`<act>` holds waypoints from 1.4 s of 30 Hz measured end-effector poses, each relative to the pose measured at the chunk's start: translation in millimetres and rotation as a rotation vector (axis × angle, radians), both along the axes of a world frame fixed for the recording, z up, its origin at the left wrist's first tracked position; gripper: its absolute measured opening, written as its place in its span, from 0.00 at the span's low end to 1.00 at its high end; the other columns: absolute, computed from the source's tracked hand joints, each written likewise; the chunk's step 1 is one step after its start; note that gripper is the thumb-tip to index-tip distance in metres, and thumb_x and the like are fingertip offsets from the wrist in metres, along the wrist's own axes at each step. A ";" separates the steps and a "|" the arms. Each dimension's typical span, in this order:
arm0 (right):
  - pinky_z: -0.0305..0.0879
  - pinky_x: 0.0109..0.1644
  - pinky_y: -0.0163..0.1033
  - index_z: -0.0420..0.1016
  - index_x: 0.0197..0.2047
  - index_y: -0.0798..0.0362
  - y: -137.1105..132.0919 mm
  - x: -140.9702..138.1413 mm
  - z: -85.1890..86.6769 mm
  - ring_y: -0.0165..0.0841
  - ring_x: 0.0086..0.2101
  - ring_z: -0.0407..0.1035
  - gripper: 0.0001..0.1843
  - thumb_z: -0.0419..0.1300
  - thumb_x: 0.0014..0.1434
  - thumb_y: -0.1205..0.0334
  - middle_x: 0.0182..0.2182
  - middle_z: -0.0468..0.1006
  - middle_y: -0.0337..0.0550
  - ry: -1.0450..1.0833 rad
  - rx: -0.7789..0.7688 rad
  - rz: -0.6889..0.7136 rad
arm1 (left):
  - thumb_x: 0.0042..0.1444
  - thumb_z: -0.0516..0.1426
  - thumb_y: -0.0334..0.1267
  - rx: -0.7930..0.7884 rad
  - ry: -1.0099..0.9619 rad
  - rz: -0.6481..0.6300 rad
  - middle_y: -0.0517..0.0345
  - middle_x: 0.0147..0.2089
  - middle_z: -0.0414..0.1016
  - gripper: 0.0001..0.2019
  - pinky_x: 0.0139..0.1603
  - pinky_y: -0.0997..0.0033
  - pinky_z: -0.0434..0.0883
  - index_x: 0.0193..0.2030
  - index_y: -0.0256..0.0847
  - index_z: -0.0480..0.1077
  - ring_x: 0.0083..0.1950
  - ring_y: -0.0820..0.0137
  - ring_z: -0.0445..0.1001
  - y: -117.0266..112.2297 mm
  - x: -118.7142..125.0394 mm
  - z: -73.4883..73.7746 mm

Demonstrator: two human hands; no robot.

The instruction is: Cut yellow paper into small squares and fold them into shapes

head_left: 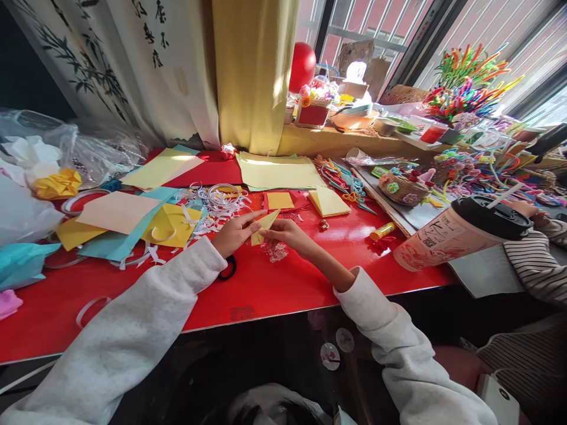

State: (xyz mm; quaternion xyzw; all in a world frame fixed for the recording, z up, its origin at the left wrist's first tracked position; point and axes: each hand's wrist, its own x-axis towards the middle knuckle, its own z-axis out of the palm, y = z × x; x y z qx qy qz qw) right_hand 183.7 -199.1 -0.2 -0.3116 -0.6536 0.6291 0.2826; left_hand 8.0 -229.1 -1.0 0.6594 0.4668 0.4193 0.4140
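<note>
A small folded piece of yellow paper (267, 226) is held just above the red table, between my two hands. My left hand (234, 234) pinches it from the left, thumb on top. From the right, my right hand (290, 234) grips its lower edge with thumb and fingers. The paper narrows to a point at the upper right. Below the hands lies a little heap of pale shreds (277, 252). By my left wrist is a black ring-shaped item (228, 268), partly covered by the sleeve.
Yellow sheets (330, 202), coloured paper (119, 212) and white paper strips (208, 221) lie around the red table (283, 289). Scissors (349, 189) rest at the back. A large drink cup (443, 236) stands right, beside another person's striped sleeve (531, 260). A glue stick (382, 231) lies nearby.
</note>
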 end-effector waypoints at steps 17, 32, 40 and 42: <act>0.72 0.34 0.29 0.73 0.37 0.57 3.3 4.1 2.9 0.27 0.27 0.75 0.12 0.66 0.48 0.65 0.28 0.79 0.42 0.359 -0.217 -0.126 | 0.42 0.65 0.44 -0.158 -0.262 0.029 0.61 0.27 0.67 0.19 0.17 0.80 0.65 0.38 0.36 0.70 0.24 0.78 0.65 -3.4 1.9 7.8; 0.72 0.39 0.35 0.76 0.45 0.58 0.6 7.3 7.7 0.29 0.30 0.75 0.17 0.63 0.51 0.62 0.31 0.80 0.46 0.160 -0.148 -0.094 | 0.42 0.66 0.40 -0.279 -0.348 0.056 0.60 0.28 0.75 0.25 0.23 0.73 0.73 0.48 0.40 0.69 0.24 0.72 0.74 -8.2 4.3 6.1; 0.72 0.35 0.34 0.78 0.36 0.62 2.3 14.3 14.7 0.30 0.27 0.75 0.12 0.64 0.50 0.61 0.30 0.80 0.49 0.087 -0.222 0.046 | 0.40 0.64 0.29 -0.453 -0.475 0.034 0.55 0.30 0.78 0.18 0.23 0.79 0.72 0.43 0.38 0.76 0.22 0.76 0.73 -8.3 1.4 7.5; 0.71 0.33 0.33 0.77 0.33 0.62 1.9 15.3 15.6 0.29 0.26 0.74 0.11 0.64 0.50 0.61 0.28 0.80 0.49 0.083 -0.214 0.056 | 0.41 0.62 0.28 -0.475 -0.504 0.027 0.55 0.27 0.78 0.17 0.22 0.79 0.72 0.41 0.38 0.77 0.21 0.76 0.73 -8.6 1.6 7.5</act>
